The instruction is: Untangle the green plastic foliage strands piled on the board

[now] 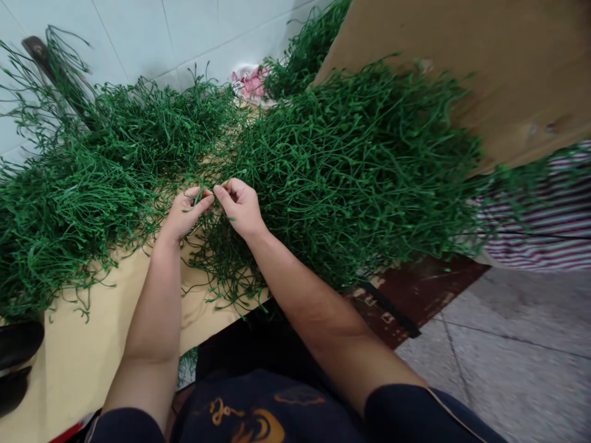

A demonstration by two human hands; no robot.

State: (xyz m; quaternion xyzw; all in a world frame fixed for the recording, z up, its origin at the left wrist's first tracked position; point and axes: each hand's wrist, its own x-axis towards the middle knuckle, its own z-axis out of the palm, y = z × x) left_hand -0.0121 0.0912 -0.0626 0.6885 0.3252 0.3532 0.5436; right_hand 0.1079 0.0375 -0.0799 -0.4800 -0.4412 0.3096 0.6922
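Two bare hands meet over the pale yellow tabletop (87, 344), just left of the big heap of thin green stems with budded tips (364, 166). The left hand (184, 214) has its thumb and fingers closed on a short green stem (198, 197), part of it lost behind the fingers. The right hand (242, 209) is right beside it, thumb and forefinger brought together at the tips; whether something thin is caught there, I can't make out. A green scrap (232, 219) clings to that hand below the thumb.

Another heap of green stems (92, 191) spreads along the left, loose strands straggling towards the near edge, and a dark brown bar (39, 52) pokes up at its far left, its lower part buried. At the far side a pink and white cloth (252, 85) shows only partly, beside more greenery. A broad tan board (462, 67) runs out of sight at the far right; greenery covers its lower left edge. Right of the big heap is a red-and-white striped cloth (540, 215), cut off on the right. Nearer, a dark red panel (429, 295) with a black strap (392, 309) is half hidden. Shiny black objects (16, 344) at the near left are cut off too.
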